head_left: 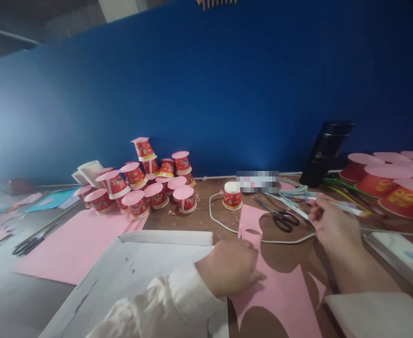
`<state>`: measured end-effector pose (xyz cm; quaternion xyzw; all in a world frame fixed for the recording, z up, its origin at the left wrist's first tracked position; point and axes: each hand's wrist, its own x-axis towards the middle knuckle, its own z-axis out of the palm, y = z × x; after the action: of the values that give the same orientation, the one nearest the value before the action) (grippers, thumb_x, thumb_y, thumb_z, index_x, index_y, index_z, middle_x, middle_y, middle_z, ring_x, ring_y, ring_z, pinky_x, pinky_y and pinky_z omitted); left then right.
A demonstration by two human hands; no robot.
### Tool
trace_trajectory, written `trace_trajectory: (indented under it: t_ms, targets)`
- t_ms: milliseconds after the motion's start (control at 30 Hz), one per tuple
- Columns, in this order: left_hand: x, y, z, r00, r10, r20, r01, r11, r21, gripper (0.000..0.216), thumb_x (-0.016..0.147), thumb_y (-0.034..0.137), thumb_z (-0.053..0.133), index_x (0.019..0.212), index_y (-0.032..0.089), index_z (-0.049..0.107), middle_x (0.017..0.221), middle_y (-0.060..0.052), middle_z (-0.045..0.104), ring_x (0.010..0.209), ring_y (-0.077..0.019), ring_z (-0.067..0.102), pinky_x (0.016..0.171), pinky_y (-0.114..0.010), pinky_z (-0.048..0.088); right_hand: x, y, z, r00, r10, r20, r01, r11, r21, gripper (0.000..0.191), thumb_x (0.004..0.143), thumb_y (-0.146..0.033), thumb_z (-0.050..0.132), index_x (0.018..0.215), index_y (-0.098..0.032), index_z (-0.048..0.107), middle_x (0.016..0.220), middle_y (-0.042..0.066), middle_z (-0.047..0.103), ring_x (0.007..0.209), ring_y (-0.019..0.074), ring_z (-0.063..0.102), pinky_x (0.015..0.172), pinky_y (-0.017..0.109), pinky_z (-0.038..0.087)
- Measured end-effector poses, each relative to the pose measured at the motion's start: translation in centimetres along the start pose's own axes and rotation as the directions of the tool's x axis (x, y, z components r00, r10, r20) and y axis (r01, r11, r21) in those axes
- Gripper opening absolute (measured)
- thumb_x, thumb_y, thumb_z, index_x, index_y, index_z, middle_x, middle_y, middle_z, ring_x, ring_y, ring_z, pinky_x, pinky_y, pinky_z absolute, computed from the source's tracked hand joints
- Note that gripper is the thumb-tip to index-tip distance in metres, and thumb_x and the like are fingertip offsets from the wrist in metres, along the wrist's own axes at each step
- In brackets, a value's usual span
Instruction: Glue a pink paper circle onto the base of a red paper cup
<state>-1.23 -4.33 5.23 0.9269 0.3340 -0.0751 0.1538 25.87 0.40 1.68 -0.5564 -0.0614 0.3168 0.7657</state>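
Note:
My left hand rests closed, knuckles up, on a pink paper sheet with round pieces cut out of it. Whether it holds anything is hidden. My right hand is closed around a white pen-like marker that points to the right, above the brown table. Black scissors lie just left of my right hand. A single upturned red cup stands behind the pink sheet.
A pile of upturned red cups with pink tops sits at the back left. Larger red cups stand at the right. A white shallow box, a large pink sheet, a black bottle, a white cable and a blue wall are also there.

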Motion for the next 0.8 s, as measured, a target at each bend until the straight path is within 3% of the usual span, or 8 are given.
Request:
trace_trajectory:
  t_ms: [100,200,267,367,467,600,800]
  targets:
    - [0.9,-1.8,-1.9,0.953,-0.158,-0.257,0.142,0.987,-0.079,0.036,0.103,0.041,0.048,0.124,0.02,0.068,0.12,-0.014,0.073,0.113,-0.0324,0.068,0.093,-0.044,0.055,-0.2,0.0,0.0,1.0,-0.007,0.015,0.007,1.0,0.003,0.028,0.054,-0.013,0.073,0.081,-0.018,0.069,0.072,0.0,0.067,0.053,0.0049,0.05,0.044,0.011,0.041]
    - [2.7,-4.4,-3.4,0.769,-0.343,-0.54,0.285,0.939,-0.189,0.048,0.097,0.03,0.056,0.143,0.016,0.055,0.138,-0.017,0.065,0.132,-0.034,0.057,0.112,-0.046,0.045,-0.2,0.0,0.1,1.0,0.004,0.018,-0.004,1.0,0.004,0.031,0.051,-0.012,0.075,0.081,-0.018,0.069,0.069,-0.001,0.066,0.053,0.0053,0.05,0.044,0.011,0.042]
    - [4.3,-5.9,-4.0,0.68,-0.411,-0.607,0.325,0.911,-0.252,0.073,0.09,0.031,0.067,0.156,0.014,0.041,0.151,-0.02,0.055,0.143,-0.0357,0.047,0.12,-0.046,0.036,-0.2,0.0,0.2,1.0,0.01,0.015,-0.01,1.0,0.002,0.032,0.051,-0.012,0.077,0.081,-0.018,0.069,0.07,-0.001,0.067,0.053,0.0056,0.051,0.043,0.012,0.043]
    - [6.4,-7.2,-4.5,0.676,-0.473,-0.565,0.327,0.88,-0.345,0.102,0.079,0.037,0.079,0.163,0.013,0.026,0.16,-0.023,0.045,0.151,-0.0389,0.038,0.123,-0.048,0.03,-0.2,0.0,0.1,1.0,0.005,0.016,-0.005,1.0,-0.005,0.032,0.052,-0.013,0.078,0.082,-0.018,0.069,0.07,-0.001,0.067,0.052,0.0054,0.051,0.042,0.012,0.043]
    - [7.8,-7.4,-4.7,0.696,-0.52,-0.495,0.342,0.846,-0.408,0.115,0.075,0.045,0.082,0.165,0.01,0.02,0.161,-0.027,0.044,0.152,-0.043,0.035,0.122,-0.051,0.031,-0.2,0.0,0.1,1.0,-0.002,0.024,0.003,1.0,-0.01,0.032,0.052,-0.013,0.079,0.082,-0.018,0.069,0.07,-0.001,0.068,0.051,0.0054,0.051,0.042,0.012,0.043]
    - [8.7,-6.8,-5.0,0.687,-0.534,-0.493,0.34,0.835,-0.432,0.105,0.081,0.049,0.075,0.164,0.007,0.026,0.16,-0.027,0.046,0.151,-0.0437,0.036,0.121,-0.052,0.032,-0.3,-0.1,0.1,0.999,0.003,0.042,-0.003,1.0,-0.013,0.03,0.054,-0.014,0.078,0.082,-0.018,0.068,0.069,-0.001,0.067,0.052,0.0061,0.051,0.041,0.012,0.041]
    - [9.8,-6.7,-6.8,0.648,-0.576,-0.498,0.325,0.801,-0.503,0.085,0.083,0.038,0.072,0.157,0.011,0.04,0.153,-0.023,0.056,0.145,-0.038,0.05,0.118,-0.045,0.039,-0.4,-0.1,0.0,0.999,-0.001,0.045,0.001,1.0,-0.007,0.026,0.055,-0.015,0.073,0.08,-0.018,0.067,0.068,-0.001,0.067,0.052,0.0056,0.05,0.042,0.011,0.04]
